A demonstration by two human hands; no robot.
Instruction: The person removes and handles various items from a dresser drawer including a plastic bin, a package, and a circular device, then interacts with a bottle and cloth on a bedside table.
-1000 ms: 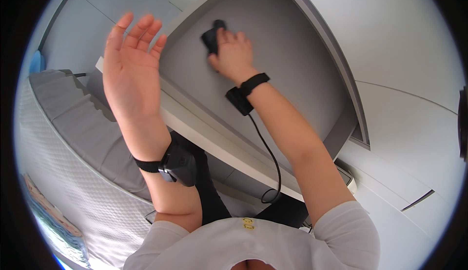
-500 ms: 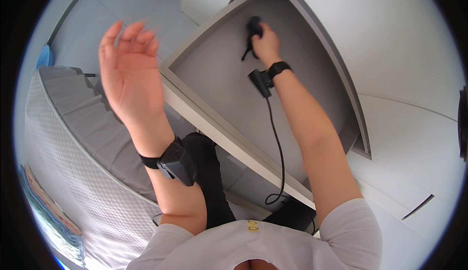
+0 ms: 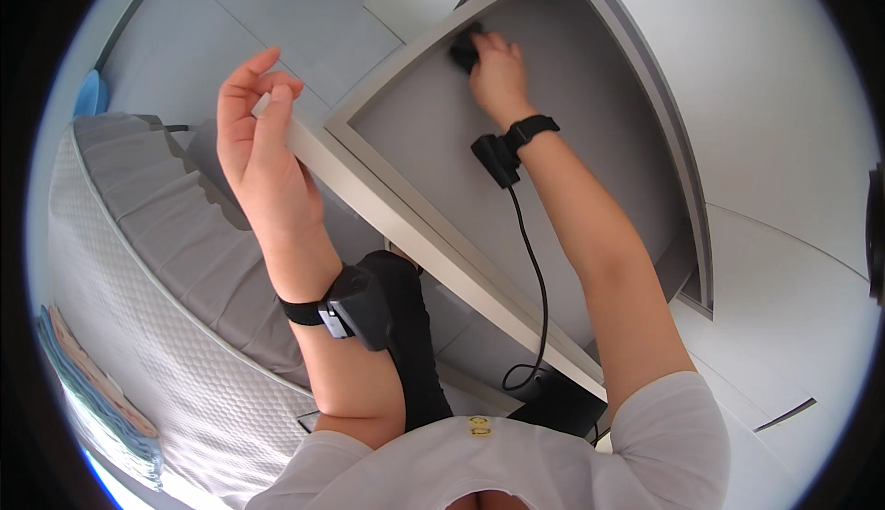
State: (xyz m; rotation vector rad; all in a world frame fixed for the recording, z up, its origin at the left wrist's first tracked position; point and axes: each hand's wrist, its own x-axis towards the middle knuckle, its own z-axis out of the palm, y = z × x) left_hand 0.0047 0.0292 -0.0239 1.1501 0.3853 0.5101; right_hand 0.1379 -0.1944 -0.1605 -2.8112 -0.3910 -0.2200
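Shifted since half a second ago: right hand [image 3: 502,77] and blurred black object [image 3: 465,51], now closer to the left side wall [image 3: 412,72] of the open grey drawer [image 3: 576,114]. Also changed: left hand [image 3: 253,132], fingers more curled, thumb now by the free end of the pale front panel [image 3: 392,217].

Black object inside drawer, just beside that wall, on or barely above the floor; too smeared for closer naming. Right hand palm down, thumb and fingers closed about it, probably for pressing from above. Left hand half-curled at panel end, perhaps for steadying; gripping or merely alongside, cannot tell. Slack in black cable [image 3: 533,261], likely for reach.

Long axis: roughly far-to-near, far end slightly rightward; front and back indistinguishable.
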